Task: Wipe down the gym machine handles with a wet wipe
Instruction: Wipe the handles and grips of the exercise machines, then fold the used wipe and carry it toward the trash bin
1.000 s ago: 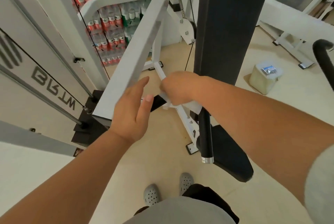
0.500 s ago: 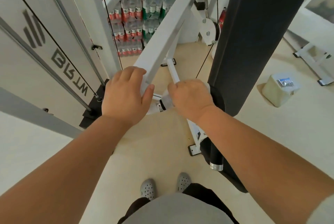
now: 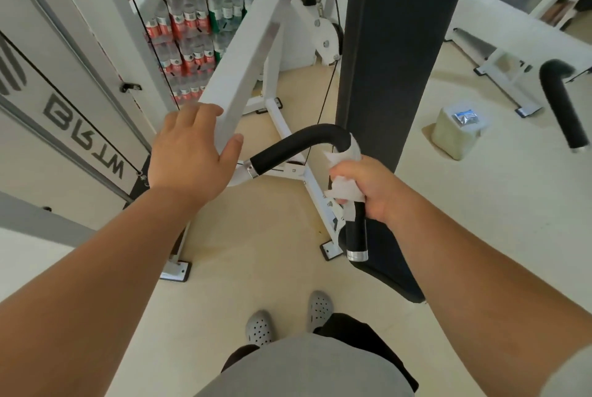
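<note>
R hand (image 3: 371,193) w/ wet wipe (image 3: 344,186) slid past bend onto lower leg of handle (image 3: 298,143).
Fingers (image 3: 355,172) curled round wipe + grip; L hand (image 3: 192,153) clasps frame bar (image 3: 243,76) end. Mid-wipe; next prob. stroke down to end cap (image 3: 357,256).

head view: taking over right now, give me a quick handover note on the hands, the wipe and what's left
Left hand holds the end of the white frame bar; no wipe in it.
Right hand grips the wet wipe, wrapped round the near black handle on its downward leg just below the bend.
Done: wiping of this handle is under way; how much is already clean cannot be told.
Left, likely: the stretch from the bend to the chrome collar, the lower end, then the second black handle at far right.
</note>
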